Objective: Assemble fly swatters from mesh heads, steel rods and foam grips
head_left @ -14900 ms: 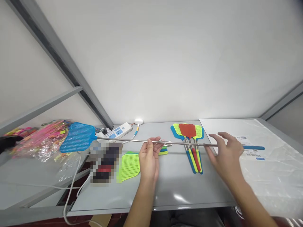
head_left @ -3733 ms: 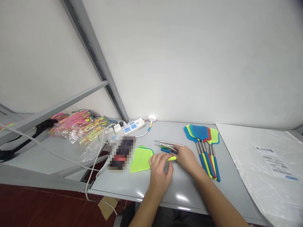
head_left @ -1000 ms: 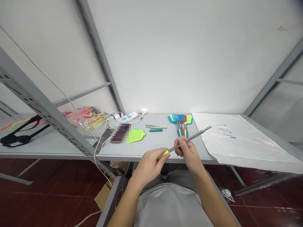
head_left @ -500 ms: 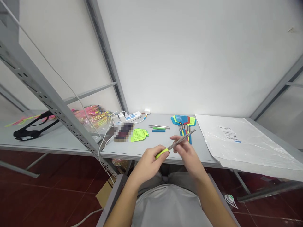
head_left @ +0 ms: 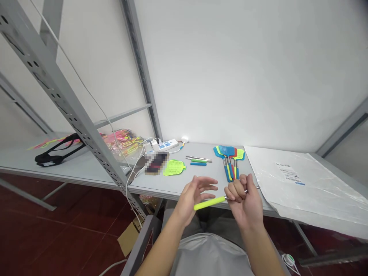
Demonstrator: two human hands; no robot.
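Note:
A metal rod with a yellow-green grip, a fly swatter handle (head_left: 210,202), lies across my right hand (head_left: 244,197), whose fingers are wrapped round the rod. The rod's bare tip pokes out to the right of that fist. Just above the grip, my left hand (head_left: 192,198) is open with its fingers spread. Beyond my right hand lies a bunch of fly swatters (head_left: 227,151) with blue, red and yellow-green heads. A yellow-green swatter head (head_left: 174,168) lies on the left. Near it are thin metal rods (head_left: 198,158), a green grip (head_left: 199,161) and a blue grip (head_left: 198,164).
A white plastic sheet (head_left: 287,191) with a label covers the right of the grey table (head_left: 166,188). Left stand a power strip (head_left: 169,145) with cables, a pixelated object (head_left: 156,163), a metal post (head_left: 83,130), bagged colourful items (head_left: 123,140) and a black strap (head_left: 51,158).
My left hand has let go of the yellow-green grip and spread its fingers. My right hand has closed round the metal rod, which has moved lower and right. The view has shifted slightly.

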